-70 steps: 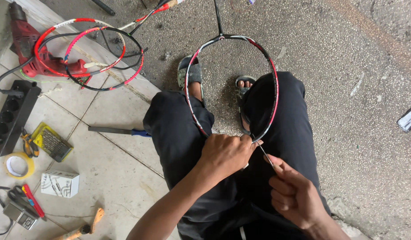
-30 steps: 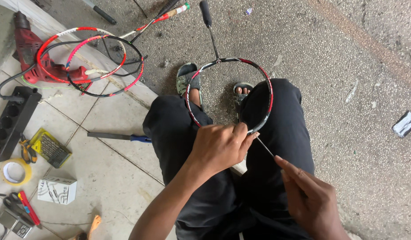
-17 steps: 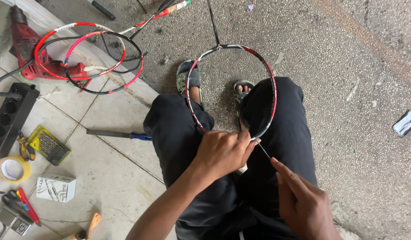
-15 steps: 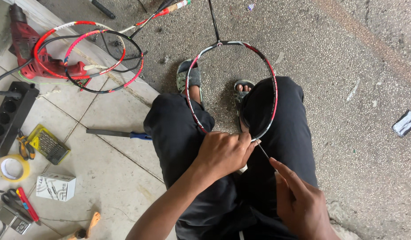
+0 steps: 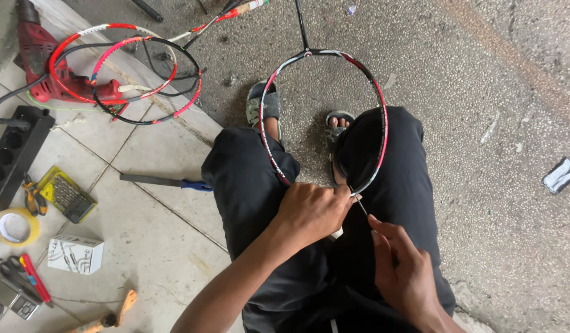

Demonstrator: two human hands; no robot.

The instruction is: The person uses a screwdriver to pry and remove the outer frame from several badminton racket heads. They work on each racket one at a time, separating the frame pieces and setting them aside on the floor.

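Note:
An unstrung red, black and white badminton racket frame (image 5: pixel 380 117) lies across my lap, its head pointing away over my knees. My left hand (image 5: pixel 313 211) is closed around the near end of the frame's hoop. My right hand (image 5: pixel 403 271) pinches a thin metal tool (image 5: pixel 361 207), whose tip touches the frame next to my left thumb. My legs in black trousers and my sandalled feet are below the hoop.
Two more racket frames (image 5: pixel 137 74) lie stacked at the upper left over a red power drill (image 5: pixel 41 74). On the tiles to the left are a black power strip (image 5: pixel 13 154), a drill-bit case (image 5: pixel 66 196), tape roll (image 5: pixel 15 227), small white box (image 5: pixel 75 254), pliers and a blue-handled file (image 5: pixel 165 182).
The racket frame was tilted away and then brought back flat on my lap. My right hand rose and brought the thin tool back to the frame beside my left hand.

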